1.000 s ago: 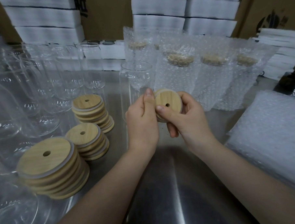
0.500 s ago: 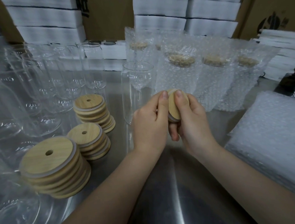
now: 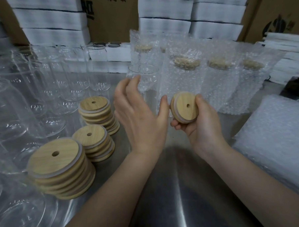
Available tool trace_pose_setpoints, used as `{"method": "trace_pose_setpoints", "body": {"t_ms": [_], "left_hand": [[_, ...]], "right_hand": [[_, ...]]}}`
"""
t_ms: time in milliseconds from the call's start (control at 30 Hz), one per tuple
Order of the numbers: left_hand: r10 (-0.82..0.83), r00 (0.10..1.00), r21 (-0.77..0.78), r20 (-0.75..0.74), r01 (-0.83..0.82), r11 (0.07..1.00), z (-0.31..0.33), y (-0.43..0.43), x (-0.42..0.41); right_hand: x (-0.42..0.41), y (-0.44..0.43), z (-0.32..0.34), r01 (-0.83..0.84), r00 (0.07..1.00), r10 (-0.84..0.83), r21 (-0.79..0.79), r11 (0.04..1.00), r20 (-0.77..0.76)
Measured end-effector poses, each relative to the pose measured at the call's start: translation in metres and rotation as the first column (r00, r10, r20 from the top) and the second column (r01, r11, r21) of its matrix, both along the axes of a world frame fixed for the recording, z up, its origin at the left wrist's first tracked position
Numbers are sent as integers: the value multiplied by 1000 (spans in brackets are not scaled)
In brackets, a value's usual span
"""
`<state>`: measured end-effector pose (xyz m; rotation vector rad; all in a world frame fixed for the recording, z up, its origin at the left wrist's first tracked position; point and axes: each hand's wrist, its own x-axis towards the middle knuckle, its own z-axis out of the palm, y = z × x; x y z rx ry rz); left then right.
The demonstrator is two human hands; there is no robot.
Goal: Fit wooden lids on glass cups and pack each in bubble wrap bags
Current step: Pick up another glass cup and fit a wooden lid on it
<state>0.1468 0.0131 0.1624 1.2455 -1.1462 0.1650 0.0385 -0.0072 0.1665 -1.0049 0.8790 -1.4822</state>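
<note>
Wooden lid (image 3: pixel 185 108) tilted, hole facing viewer, gripped by rim between thumb and fingers of right hand (image 3: pixel 203 128). Left hand (image 3: pixel 140 113) just left of lid, fingers spread, holding nothing. Its fingertips are blurred, perhaps touching bare glass cup (image 3: pixel 143 75) beyond. Lid stacks (image 3: pixel 96 112) left of left hand. Bagged cups (image 3: pixel 186 80) beyond right hand.

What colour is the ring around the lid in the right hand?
Whitish, around the tan wooden lid held by the right hand; head view.
</note>
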Motion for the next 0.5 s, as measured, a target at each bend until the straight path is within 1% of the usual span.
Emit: {"method": "trace_pose_setpoints", "body": {"t_ms": [67,133,233,300,333,400,500], "left_hand": [[-33,999,58,-6,34,998,-4,-5,5],[-105,993,143,-47,110,983,-10,-11,9],[-203,967,208,-157,233,950,-18,-21,15],[-263,932,233,-250,322,918,-22,-26,18],[-280,917,245,-284,351,904,-23,-28,20],[-279,913,278,-299,363,890,-25,-31,22],[-243,921,299,-306,335,894,-26,-34,23]], "right_hand": [[-1,0,1,3,1000,-4,39,999,29],[-1,0,1,0,996,-8,90,996,84],[-3,0,3,-54,977,19,161,985,212],[-3,-1,5,-94,952,33,189,978,305],[-3,-1,6,-105,937,32,192,976,349],[-4,-1,7,-114,906,32,173,978,422],[-6,-2,10,-128,885,64,108,986,462]]}}
